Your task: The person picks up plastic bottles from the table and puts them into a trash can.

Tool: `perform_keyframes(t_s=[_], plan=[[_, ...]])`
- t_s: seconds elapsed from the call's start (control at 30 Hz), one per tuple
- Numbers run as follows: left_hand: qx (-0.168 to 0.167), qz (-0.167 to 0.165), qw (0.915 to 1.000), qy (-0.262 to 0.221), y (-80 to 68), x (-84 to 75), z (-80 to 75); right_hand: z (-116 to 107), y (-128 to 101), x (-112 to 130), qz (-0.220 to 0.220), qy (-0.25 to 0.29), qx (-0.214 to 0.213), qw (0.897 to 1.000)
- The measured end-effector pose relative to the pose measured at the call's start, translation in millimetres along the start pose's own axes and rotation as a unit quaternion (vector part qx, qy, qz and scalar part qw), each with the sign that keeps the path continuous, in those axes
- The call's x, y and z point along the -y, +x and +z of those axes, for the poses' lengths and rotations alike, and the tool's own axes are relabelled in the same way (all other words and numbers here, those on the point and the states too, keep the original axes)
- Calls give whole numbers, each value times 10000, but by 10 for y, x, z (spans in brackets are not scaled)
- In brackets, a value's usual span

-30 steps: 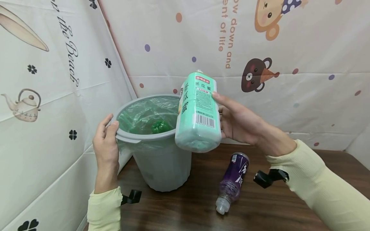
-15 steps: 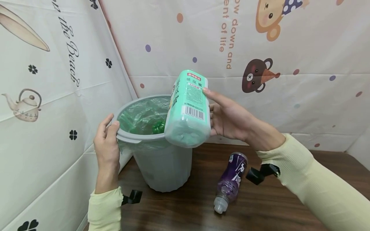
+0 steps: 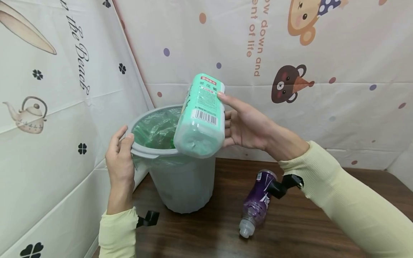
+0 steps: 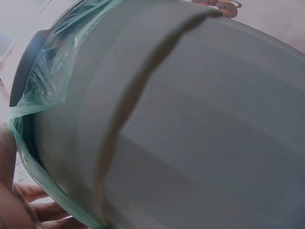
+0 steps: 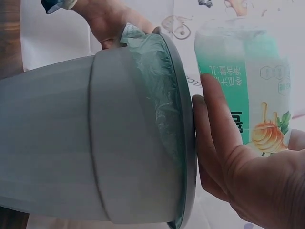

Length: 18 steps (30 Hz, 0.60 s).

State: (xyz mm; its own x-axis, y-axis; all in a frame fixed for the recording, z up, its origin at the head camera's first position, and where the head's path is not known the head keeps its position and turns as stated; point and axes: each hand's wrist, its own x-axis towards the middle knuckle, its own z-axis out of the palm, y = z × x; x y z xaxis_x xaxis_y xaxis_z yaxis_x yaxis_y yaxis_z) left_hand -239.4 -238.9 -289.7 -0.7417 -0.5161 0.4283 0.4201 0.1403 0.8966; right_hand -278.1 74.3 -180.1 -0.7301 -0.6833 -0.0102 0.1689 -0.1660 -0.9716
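Observation:
My right hand (image 3: 248,123) grips a mint-green plastic bottle (image 3: 201,114), thumb on the label and fingers round its far side. Base toward me, the bottle is tilted over the right part of a grey trash can (image 3: 187,186). In the right wrist view, the bottle (image 5: 233,90) is just beyond the can's rim, with my fingers right at it. My left hand (image 3: 120,157) holds the can's left rim between thumb and fingers. A thin green trash bag (image 3: 155,127) lines the can and folds over the rim; a green crumpled thing inside is mostly hidden.
A purple-labelled bottle (image 3: 256,204) lies on its side on the dark wooden table (image 3: 206,236), right of the can, its cap toward me. A black wrist mount (image 3: 284,186) overlaps it in this view. Printed white cloths (image 3: 180,43) hang behind and at the left.
My right hand has carried the mint-green bottle leftward and slightly up, tilting it more over the can. It now covers most of the green thing inside. My left hand stays on the rim.

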Motion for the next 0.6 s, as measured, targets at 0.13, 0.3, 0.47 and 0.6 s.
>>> perform_keyframes(t_s=[0.13,0.3,0.47,0.6], plan=[[-23,45,10000,-19,6,-7,5,19,47,35,91,-69,-28,9999],[-37,52,10000,-2,5,-19,3,30,123,64,266,-100,-47,9996],[-16,29,10000,87,-1,-23,2,35,191,74,328,-202,-43,9992],[-22,27,10000,91,-2,-20,2,48,244,82,365,-234,-46,9991]])
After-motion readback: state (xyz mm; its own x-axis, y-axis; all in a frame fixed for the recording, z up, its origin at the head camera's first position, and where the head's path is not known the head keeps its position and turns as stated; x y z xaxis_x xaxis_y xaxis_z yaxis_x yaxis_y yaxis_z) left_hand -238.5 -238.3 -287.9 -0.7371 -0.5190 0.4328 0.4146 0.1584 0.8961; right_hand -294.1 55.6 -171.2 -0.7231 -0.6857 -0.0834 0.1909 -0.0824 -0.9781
